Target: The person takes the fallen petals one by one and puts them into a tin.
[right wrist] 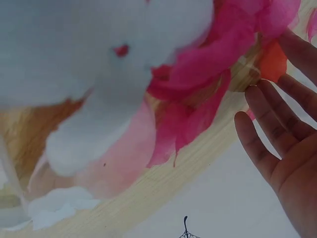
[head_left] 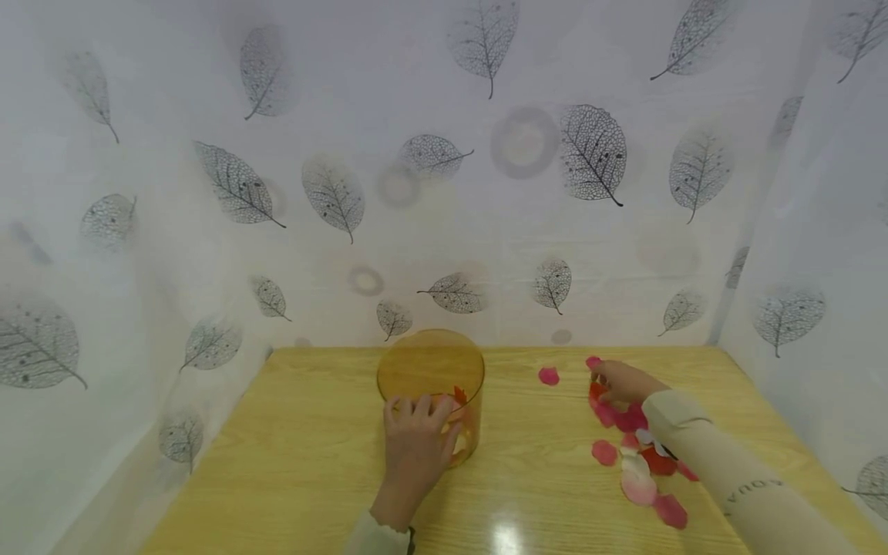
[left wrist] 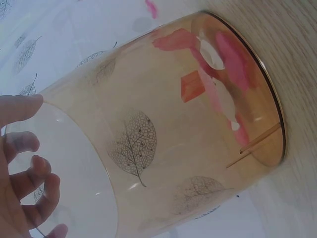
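Nearest, at the right, I see loose petals (head_left: 638,487) on the wooden table (head_left: 291,447). The left hand (head_left: 412,455) has its fingers bent over the near rim, gripping the amber vase (head_left: 430,362) — it stands upright, with more petals (left wrist: 235,59) low inside. Farther, the right hand (head_left: 624,381) has fingers loosely extended beside an orange petal (right wrist: 274,62) — touching or not, I cannot tell. Behind is a leaf-printed sheet (head_left: 444,231).
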Demonstrator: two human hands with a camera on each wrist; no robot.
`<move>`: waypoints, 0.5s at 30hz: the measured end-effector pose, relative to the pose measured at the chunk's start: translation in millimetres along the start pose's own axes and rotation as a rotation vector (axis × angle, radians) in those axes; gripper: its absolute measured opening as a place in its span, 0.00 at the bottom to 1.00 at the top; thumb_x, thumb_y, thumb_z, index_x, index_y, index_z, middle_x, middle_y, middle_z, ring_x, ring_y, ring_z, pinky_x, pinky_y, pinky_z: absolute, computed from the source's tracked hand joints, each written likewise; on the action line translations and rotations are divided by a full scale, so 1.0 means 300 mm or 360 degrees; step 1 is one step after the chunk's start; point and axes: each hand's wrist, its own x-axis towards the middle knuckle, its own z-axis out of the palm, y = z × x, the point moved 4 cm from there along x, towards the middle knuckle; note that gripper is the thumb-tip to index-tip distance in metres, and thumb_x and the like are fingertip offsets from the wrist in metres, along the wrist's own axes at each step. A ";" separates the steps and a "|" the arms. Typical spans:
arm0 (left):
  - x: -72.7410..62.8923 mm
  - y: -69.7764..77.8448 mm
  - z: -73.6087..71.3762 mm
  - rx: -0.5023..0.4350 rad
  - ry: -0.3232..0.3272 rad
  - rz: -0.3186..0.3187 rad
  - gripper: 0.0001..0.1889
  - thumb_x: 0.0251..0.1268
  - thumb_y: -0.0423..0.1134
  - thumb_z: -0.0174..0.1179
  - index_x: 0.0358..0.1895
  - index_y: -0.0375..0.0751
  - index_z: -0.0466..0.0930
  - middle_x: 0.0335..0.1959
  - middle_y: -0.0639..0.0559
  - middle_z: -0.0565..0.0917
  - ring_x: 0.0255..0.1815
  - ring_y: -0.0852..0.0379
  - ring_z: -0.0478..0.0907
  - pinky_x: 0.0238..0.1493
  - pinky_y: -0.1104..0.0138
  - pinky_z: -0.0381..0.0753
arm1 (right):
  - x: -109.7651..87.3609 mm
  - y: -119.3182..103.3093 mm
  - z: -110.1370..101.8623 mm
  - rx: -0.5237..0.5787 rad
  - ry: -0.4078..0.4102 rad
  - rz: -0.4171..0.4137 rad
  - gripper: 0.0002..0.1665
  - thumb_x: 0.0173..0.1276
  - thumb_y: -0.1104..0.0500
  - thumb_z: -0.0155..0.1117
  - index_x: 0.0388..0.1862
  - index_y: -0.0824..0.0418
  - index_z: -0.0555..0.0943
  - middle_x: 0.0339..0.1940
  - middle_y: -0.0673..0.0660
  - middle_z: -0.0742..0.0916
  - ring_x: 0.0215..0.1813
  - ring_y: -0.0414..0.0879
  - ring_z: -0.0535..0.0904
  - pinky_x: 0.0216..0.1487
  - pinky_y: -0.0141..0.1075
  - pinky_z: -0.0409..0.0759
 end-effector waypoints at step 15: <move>0.000 0.001 0.001 -0.0028 -0.0008 -0.0002 0.19 0.41 0.53 0.73 0.36 0.56 0.76 0.29 0.56 0.80 0.33 0.52 0.76 0.50 0.49 0.71 | -0.009 -0.035 -0.020 -0.0067 0.0129 -0.0103 0.08 0.53 0.67 0.69 0.30 0.62 0.78 0.27 0.52 0.82 0.29 0.41 0.75 0.33 0.35 0.77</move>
